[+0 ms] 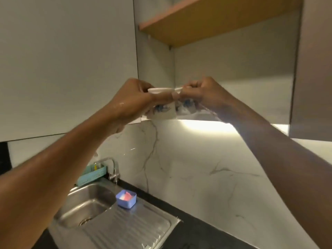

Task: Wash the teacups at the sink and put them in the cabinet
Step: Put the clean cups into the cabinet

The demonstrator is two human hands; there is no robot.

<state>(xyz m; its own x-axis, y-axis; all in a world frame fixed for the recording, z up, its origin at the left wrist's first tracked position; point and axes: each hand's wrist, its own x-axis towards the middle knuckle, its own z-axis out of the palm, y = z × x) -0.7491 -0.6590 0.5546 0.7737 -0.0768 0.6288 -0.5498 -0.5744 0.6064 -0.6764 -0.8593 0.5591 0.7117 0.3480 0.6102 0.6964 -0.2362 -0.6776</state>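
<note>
Fingers (161, 97) of left hand (133, 101) curl round a blue-patterned teacup (162, 110). Right hand (206, 94) grips a second teacup (186, 105) near its rim. Cups side by side at open cabinet (233, 78) floor.

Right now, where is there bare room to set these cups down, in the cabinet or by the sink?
In the cabinet, the lower compartment looks bare right of the right hand, under the wooden shelf; its floor is hidden. Below, the ribbed drainboard is free in front of the blue tub. Crowded: the left hand and cups fill its left corner.
</note>
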